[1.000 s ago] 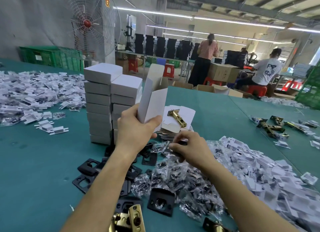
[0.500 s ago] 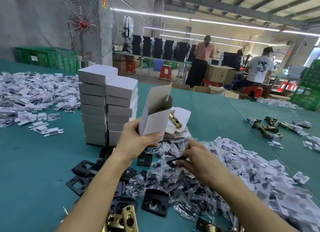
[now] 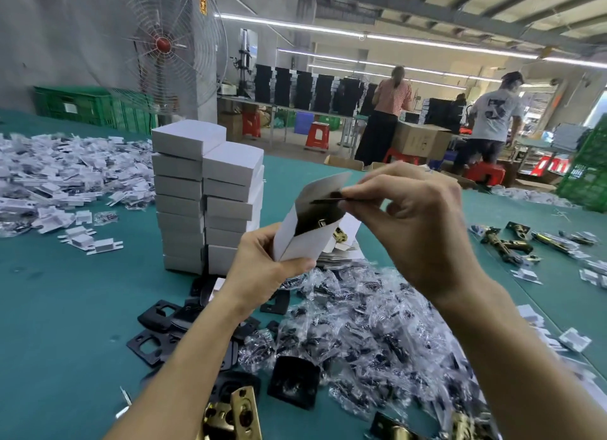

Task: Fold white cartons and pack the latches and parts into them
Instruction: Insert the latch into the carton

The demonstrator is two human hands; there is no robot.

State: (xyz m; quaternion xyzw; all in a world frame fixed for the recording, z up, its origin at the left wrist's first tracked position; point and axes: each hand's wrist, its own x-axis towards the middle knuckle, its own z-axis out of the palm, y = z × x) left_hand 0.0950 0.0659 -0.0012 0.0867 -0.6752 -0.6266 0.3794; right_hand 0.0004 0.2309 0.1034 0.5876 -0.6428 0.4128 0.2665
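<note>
The open carton (image 3: 305, 242) is matt white paperboard, smooth-faced, the same as the stacked cartons (image 3: 179, 167). The thin black piece (image 3: 325, 199) at its mouth looks matt. The table (image 3: 65, 308) has a flat, matt teal covering. The small bags (image 3: 361, 324) are clear plastic film, crinkled and glossy. The black plates (image 3: 294, 390) have a dull sheen. The latches (image 3: 241, 413) are shiny, brass-coloured metal.

My carton (image 3: 308, 242) is white, as is the stack (image 3: 210, 193), my part (image 3: 325, 199) black like the plates (image 3: 279, 370), the bags (image 3: 377, 324) clear over black bits, the latches (image 3: 502, 242) brass-gold, the tabletop (image 3: 65, 292) teal, the crates (image 3: 92, 106) green and the stools (image 3: 317, 134) red.
</note>
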